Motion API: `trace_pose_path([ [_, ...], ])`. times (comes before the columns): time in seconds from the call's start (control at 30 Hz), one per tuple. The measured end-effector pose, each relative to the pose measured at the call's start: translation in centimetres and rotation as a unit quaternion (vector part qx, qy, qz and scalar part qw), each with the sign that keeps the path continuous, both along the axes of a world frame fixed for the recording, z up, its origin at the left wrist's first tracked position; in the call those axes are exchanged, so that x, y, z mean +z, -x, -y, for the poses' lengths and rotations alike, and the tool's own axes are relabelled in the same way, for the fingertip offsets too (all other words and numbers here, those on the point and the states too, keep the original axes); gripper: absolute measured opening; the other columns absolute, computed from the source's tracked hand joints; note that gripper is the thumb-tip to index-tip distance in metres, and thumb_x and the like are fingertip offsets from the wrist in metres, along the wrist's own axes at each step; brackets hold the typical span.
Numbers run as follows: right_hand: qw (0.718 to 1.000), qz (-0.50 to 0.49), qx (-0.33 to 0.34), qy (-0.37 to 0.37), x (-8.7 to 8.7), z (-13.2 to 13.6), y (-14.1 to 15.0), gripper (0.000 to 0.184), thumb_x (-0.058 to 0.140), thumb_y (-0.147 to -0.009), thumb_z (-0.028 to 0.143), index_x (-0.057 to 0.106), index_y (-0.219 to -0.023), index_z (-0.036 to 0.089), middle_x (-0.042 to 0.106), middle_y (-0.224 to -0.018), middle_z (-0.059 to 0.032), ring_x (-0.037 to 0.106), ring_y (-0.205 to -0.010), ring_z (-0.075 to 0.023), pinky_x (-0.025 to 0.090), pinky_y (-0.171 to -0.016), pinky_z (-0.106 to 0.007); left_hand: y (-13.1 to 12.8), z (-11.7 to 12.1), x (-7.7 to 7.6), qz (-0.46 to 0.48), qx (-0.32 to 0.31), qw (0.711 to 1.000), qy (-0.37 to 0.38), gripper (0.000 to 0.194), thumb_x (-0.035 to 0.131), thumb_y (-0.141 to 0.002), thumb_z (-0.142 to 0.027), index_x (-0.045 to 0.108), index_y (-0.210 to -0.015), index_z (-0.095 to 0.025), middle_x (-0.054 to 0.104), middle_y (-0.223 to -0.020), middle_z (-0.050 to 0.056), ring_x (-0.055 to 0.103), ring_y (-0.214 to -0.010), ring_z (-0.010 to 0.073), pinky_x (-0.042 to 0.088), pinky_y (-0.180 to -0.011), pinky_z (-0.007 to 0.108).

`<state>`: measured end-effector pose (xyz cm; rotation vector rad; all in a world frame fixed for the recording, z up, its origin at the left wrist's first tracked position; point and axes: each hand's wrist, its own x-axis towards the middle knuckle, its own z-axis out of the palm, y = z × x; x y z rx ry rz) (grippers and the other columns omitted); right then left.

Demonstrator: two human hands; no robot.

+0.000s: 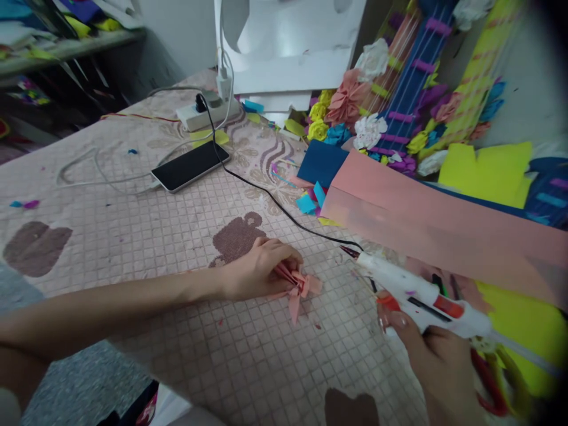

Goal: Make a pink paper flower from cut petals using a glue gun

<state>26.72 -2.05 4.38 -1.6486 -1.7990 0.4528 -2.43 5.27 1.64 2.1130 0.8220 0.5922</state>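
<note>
My left hand (261, 269) is closed around a salmon-pink paper flower (302, 285), its folded petals poking out past my fingers just above the tablecloth. In my right hand (437, 361) is a white hot glue gun (399, 281) with an orange trigger, and a clear glue stick (528, 354) sticks out of its back end. The dark nozzle points left, toward the flower, with a gap between them. A black cord (284, 213) runs from the glue gun across the table.
A phone (190, 167) on a charging cable and a white power strip (208, 111) lie at the back. Pink paper sheets (426, 219), yellow paper (486, 171) and red-handled scissors (490, 384) are at the right. Decorated paper piñata-like pieces (412, 77) with crumpled flowers stand behind.
</note>
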Motion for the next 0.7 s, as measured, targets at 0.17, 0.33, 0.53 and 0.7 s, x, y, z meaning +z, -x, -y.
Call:
trace_pose_path([
  [0.17, 0.999, -0.042, -0.018, 0.024, -0.5, 0.4, 0.3, 0.016, 0.057, -0.081, 0.036, 0.06, -0.082, 0.02, 0.062, -0.075, -0.0024, 0.06, -0.07, -0.0195, 0.051, -0.063, -0.03, 0.0, 0.1, -0.1, 0.0, 0.012, 1.0, 0.005, 0.036, 0.071, -0.074, -0.026, 0.053, -0.104, -0.017, 0.064, -0.098, 0.004, 0.056, -0.095, 0.0197, 0.035, -0.088, 0.039],
  [0.33, 0.997, -0.075, -0.012, -0.023, -0.7, 0.5, 0.5, 0.019, 0.058, -0.08, 0.037, 0.059, -0.07, 0.02, 0.059, -0.065, -0.0011, 0.056, -0.059, -0.0161, 0.048, -0.052, -0.025, 0.3, 0.1, 0.6, 0.02, 0.008, 0.999, 0.048, 0.035, 0.069, -0.077, -0.025, 0.053, -0.107, -0.017, 0.065, -0.1, 0.006, 0.059, -0.093, 0.0188, 0.042, -0.084, 0.034],
  [0.53, 0.993, -0.113, -0.025, -0.005, -1.5, 0.6, 0.1, 0.015, 0.058, -0.081, 0.035, 0.057, -0.079, 0.02, 0.059, -0.065, -0.0007, 0.055, -0.058, -0.0156, 0.047, -0.053, -0.026, 1.0, -0.2, 0.5, 0.054, 0.027, 0.996, 0.068, 0.027, 0.06, -0.085, -0.027, 0.053, -0.109, -0.016, 0.062, -0.104, 0.007, 0.061, -0.086, 0.0149, 0.048, -0.075, 0.028],
  [0.7, 0.991, -0.131, -0.029, -0.003, -1.6, 0.4, 0.2, 0.016, 0.059, -0.08, 0.035, 0.058, -0.078, 0.019, 0.058, -0.068, -0.0019, 0.056, -0.06, -0.016, 0.048, -0.054, -0.027, 1.9, 1.0, 0.3, 0.069, 0.099, 0.991, -0.066, 0.021, 0.06, -0.085, -0.024, 0.056, -0.105, -0.018, 0.059, -0.1, 0.006, 0.055, -0.093, 0.0163, 0.044, -0.08, 0.03],
])
